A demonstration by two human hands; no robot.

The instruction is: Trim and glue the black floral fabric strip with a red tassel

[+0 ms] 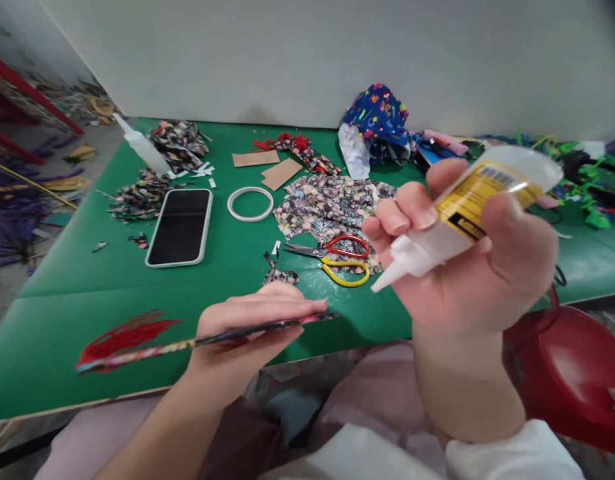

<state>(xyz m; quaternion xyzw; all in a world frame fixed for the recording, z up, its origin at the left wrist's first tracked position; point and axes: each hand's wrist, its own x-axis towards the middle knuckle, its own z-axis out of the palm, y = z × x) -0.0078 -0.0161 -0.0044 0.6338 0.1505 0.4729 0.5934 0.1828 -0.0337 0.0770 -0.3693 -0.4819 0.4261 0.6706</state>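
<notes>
Worktable [62, 320], green-topped, shown L. to R. At near L., red threads [132, 337] are fanned out at the end of a slim floral-wrapped strip [167, 349]; behind, a white nozzle bottle [147, 152] is seen tilted beside a dark floral fabric bundle [180, 143], w/ a smartphone [180, 228], screen dark, placed nearer. The strip is pinched btwn thumb & fingers of the L. hand [242, 313], above the table's near part, its R. end projecting past the fingertips. Farther back are laid 2 brown paper rectangles [256, 159], w/ a white tape ring [250, 219] in front; then floral cloth [317, 207], partly overlapped by red-and-yellow-handled scissors [320, 253]. Blue printed cloth [377, 117] is heaped at the back. A yellow-labelled glue bottle [470, 207] is gripped by the R. hand [482, 287], fingers curled, nozzle directed down-L., apart from the strip. Far R.: red stool [587, 373].
</notes>
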